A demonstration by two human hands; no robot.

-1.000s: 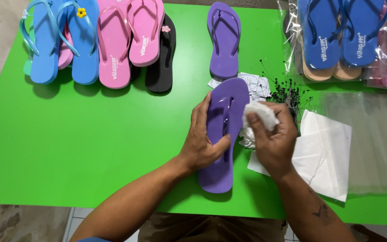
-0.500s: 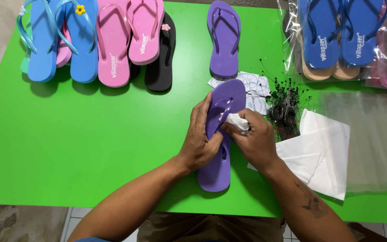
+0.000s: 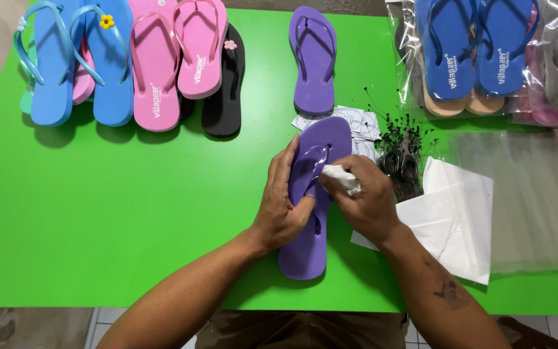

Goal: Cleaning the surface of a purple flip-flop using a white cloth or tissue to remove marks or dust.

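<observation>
A purple flip-flop [image 3: 311,245] lies lengthwise on the green table [image 3: 130,213] in front of me. My left hand [image 3: 282,207] grips its left side, fingers curled over the strap. My right hand [image 3: 366,200] presses a small crumpled white cloth [image 3: 338,176] against the strap on the sole's upper part. A second purple flip-flop [image 3: 313,58] lies flat farther back, apart from both hands.
Blue, pink and black flip-flops [image 3: 130,58] are lined up at the back left. Bagged blue flip-flops [image 3: 473,52] sit at the back right. White paper sheets [image 3: 453,220], a clear plastic bag [image 3: 531,194] and a pile of small black fasteners [image 3: 402,155] lie right of my hands.
My right hand moved from the sandal's right edge onto the strap with the cloth. The sandal shifted slightly, and my left hand kept its grip.
</observation>
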